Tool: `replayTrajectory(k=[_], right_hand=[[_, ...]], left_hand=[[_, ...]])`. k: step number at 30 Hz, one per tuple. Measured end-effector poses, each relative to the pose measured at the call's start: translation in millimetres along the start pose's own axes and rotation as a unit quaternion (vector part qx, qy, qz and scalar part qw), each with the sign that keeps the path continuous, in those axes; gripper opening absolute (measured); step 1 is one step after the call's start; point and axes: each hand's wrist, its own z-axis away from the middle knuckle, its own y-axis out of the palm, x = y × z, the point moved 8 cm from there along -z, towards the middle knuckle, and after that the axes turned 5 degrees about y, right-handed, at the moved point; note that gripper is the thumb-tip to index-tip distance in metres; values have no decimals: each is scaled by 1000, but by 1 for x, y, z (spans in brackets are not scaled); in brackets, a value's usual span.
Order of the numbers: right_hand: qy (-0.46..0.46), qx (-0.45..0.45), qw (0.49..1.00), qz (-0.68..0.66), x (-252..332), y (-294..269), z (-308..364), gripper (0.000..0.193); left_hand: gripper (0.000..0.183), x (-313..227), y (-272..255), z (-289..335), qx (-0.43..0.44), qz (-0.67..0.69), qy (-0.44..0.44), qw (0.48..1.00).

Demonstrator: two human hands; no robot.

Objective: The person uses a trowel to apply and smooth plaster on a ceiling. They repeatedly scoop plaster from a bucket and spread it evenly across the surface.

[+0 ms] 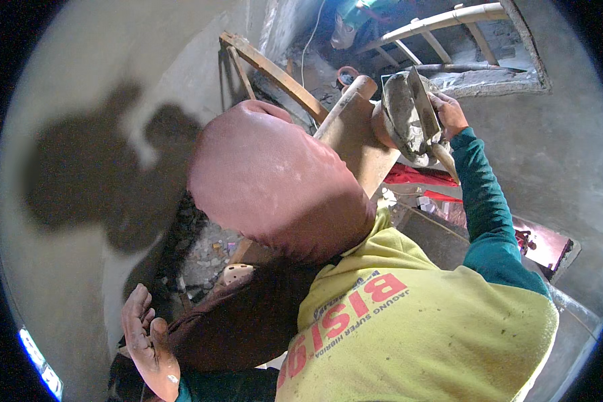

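Observation:
At the upper right, my right hand (451, 115) is closed behind a flat plastering trowel (425, 106), its metal blade standing on edge; the grip itself is hidden. The blade is against a bucket (380, 126) heaped with wet grey mortar (400, 110). A wooden tool handle (445, 162) sticks out at the bucket's near side. The bucket rests on a wooden plank (362, 151). My left hand (147, 342) is at the lower left near the plastered wall, fingers stretched out and holding nothing. Dried mortar specks its wrist.
My bent knee (275, 174) in brownish-pink trousers fills the middle. A plastered wall (60, 268) rises at left. Timber (275, 74) leans behind. Rubble (211, 251) lies below, near a holed shoe (238, 274). A bamboo ladder (442, 27) shows through an opening; red cloth (419, 175) hangs lower.

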Motion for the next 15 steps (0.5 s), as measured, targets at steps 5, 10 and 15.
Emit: replayTrajectory(k=[5,10,15], right_hand=[[-13,3,999,39,-2,6,-8,31],[-35,-8,994,99,8,9,-8,33],[-59,6,985,159,22,17,1,35]], left_hand=[[74,-9,2,6,2,-18,17,1000],[52,-3,-1,5,6,-7,-18,1000],[49,-8,1,5,-2,-4,-8,1000]])
